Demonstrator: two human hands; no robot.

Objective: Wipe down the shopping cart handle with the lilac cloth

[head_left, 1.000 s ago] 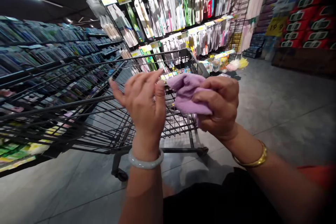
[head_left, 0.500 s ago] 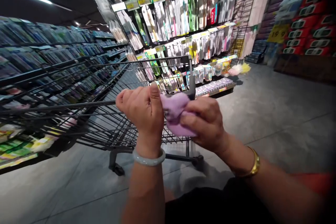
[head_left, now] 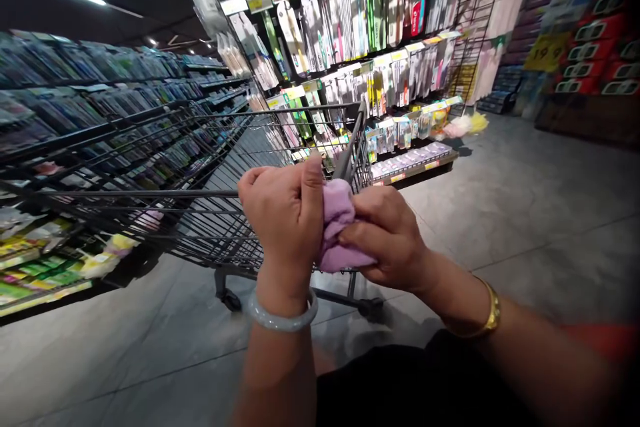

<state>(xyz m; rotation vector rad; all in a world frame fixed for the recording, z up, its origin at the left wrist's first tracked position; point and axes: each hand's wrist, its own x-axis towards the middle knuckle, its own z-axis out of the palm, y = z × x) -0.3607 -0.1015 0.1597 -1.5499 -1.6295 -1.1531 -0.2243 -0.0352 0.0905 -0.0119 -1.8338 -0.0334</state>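
My left hand (head_left: 285,213), with a pale bangle at its wrist, is closed round the near top bar of a dark wire shopping cart (head_left: 210,227). A crumpled lilac cloth (head_left: 340,203) lies against that bar, just right of this hand and touching it. Pinching the cloth is my right hand (head_left: 390,233), its fingers curled into the folds, with a gold bracelet farther up the arm. The stretch of bar under the cloth is hidden.
Beyond the cart stands a rack (head_left: 350,27) hung with packaged utensils. Long shelves (head_left: 90,80) of goods run along the left. Stacked red boxes (head_left: 590,47) stand at the right by a yellow price sign (head_left: 547,53). Grey tiled floor (head_left: 500,200) extends around.
The cloth is more bunched and closer against my left hand. Both hands appear slightly farther right, and the view has shifted a little. My left hand keeps its grip.
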